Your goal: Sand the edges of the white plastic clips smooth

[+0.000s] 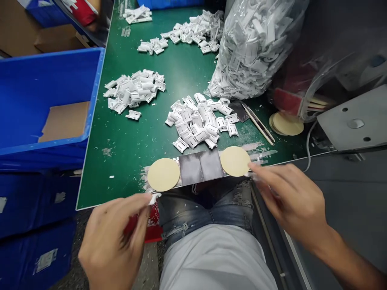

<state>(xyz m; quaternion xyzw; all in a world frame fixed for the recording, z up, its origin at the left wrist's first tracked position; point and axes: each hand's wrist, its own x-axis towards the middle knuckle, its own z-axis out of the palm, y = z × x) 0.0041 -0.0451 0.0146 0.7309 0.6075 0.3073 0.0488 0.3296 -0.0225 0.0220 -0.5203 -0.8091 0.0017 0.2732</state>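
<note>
My left hand (116, 237) is closed in a pinch on a small white plastic part (155, 198), just off the front edge of the table. Close to it on the edge lies a pale yellow round disc (163, 174). My right hand (292, 201) also pinches a small white piece (248, 174), mostly hidden by the fingers, at the rim of a second yellow disc (236, 161). Between the discs sits a dark grey flat sheet (201, 166). Behind these is a heap of white curved plastic parts (199, 121) with slots.
Another heap of white parts (134, 90) lies to the left, with more farther back. A clear bag (250, 52) of parts stands at the right, near a utility knife (258, 123) and stacked discs (286, 124). A blue bin (98, 88) flanks the green table (121, 161).
</note>
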